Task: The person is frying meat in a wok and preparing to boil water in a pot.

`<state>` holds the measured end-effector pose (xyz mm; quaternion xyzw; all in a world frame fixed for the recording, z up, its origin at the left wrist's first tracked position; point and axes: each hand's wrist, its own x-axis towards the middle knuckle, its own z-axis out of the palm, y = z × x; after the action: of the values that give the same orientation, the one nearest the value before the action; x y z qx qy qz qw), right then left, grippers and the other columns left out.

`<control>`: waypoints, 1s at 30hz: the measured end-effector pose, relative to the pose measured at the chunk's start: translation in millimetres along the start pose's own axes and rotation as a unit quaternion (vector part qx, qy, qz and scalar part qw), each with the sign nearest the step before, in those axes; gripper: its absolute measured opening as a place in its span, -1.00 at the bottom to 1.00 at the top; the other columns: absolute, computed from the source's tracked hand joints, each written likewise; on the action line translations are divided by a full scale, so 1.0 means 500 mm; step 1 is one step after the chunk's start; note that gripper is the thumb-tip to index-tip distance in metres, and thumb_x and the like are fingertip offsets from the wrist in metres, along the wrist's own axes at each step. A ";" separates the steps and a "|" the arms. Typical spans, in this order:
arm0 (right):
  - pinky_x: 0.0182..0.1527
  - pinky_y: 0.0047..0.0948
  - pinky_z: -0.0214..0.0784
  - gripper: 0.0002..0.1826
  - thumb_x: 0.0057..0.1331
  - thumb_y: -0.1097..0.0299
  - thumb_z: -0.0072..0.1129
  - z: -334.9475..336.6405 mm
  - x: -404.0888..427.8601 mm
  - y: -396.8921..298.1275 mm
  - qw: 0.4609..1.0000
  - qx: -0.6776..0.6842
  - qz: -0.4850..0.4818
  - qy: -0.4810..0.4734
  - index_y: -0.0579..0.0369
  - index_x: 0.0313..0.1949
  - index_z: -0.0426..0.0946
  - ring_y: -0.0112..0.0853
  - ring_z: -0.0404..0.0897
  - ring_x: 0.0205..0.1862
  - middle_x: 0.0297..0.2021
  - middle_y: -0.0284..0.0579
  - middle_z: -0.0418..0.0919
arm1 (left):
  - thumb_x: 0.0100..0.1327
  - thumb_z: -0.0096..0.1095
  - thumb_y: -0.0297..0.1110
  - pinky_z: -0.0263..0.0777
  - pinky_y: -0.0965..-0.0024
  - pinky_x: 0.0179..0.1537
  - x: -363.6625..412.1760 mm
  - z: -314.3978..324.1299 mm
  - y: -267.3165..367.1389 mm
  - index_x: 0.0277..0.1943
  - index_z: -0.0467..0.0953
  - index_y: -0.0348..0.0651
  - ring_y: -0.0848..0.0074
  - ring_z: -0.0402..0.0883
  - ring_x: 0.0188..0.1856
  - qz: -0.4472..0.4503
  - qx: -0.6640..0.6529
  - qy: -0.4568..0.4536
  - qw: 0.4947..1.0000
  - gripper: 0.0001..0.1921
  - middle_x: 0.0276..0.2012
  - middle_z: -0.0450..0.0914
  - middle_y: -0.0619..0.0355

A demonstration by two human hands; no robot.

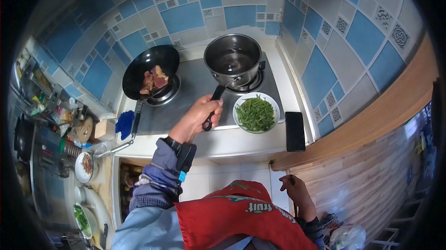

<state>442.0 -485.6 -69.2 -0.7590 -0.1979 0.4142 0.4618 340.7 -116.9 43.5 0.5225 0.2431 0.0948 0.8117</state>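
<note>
My left hand (205, 110) grips the black handle (218, 93) of a deep stainless steel saucepan (232, 55). The pan sits over the right burner, with clear liquid inside. Just right of that hand, a white bowl (277, 117) of chopped green beans (256, 113) rests at the hob's front edge. My right hand (295, 190) hangs low beside the red apron (240, 211), its fingers curled around a small dark object (292, 179), mostly hidden. Over the left burner a black wok (134, 76) leans tilted, holding pieces of raw-looking meat (154, 80).
A black phone (294, 131) lies on the white counter's right end. The wok handle (137, 119) juts forward past a blue cloth (124, 124). On the left counter are a bowl of sliced meat (82, 176) and a bowl of green vegetables (91, 220). Tiled walls enclose the hob.
</note>
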 end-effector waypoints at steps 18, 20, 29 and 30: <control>-0.34 -0.57 0.33 -0.76 0.34 0.32 -0.02 -0.008 0.047 -0.012 0.998 0.002 -0.049 -0.044 0.29 -0.22 0.46 -0.56 0.47 -0.45 -0.52 -0.20 0.51 | 0.26 0.01 -0.45 0.25 0.50 -0.71 0.198 0.017 -0.029 -0.37 0.27 -0.19 0.59 0.33 -0.69 -0.014 -0.032 0.026 0.999 -0.89 -0.62 0.35 0.22; -0.33 -0.57 0.33 -0.77 0.34 0.32 -0.01 -0.003 0.056 -0.005 0.997 0.019 -0.042 -0.058 0.27 -0.21 0.46 -0.57 0.46 -0.45 -0.51 -0.22 0.51 | 0.25 0.01 -0.46 0.25 0.49 -0.71 0.201 0.021 -0.024 -0.37 0.28 -0.20 0.59 0.33 -0.69 -0.023 -0.024 0.035 0.999 -0.90 -0.63 0.36 0.22; -0.40 -0.40 0.38 -0.72 0.34 0.21 -0.04 0.083 0.137 -0.113 0.968 -0.114 -0.178 -0.132 0.22 -0.25 0.44 -0.35 0.54 -0.51 -0.57 -0.05 0.51 | 0.37 -0.30 0.08 0.51 0.33 -0.29 0.143 -0.011 -0.037 0.04 0.26 -0.33 0.36 0.57 -0.30 -0.018 -0.126 0.004 0.992 -0.45 -0.26 0.53 0.00; -0.40 -0.40 0.38 -0.72 0.34 0.21 -0.04 0.098 0.144 -0.138 0.968 -0.115 -0.175 -0.139 0.22 -0.25 0.44 -0.35 0.54 -0.51 -0.57 -0.05 0.51 | 0.37 -0.30 0.09 0.49 0.33 -0.24 0.120 -0.019 -0.045 0.08 0.22 -0.33 0.37 0.56 -0.26 -0.010 -0.106 0.027 0.994 -0.44 -0.24 0.51 0.00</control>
<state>449.5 -375.8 -53.1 -0.6955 -0.4365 0.4028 0.4042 385.2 -94.6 2.4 0.4286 0.2589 0.1259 0.8564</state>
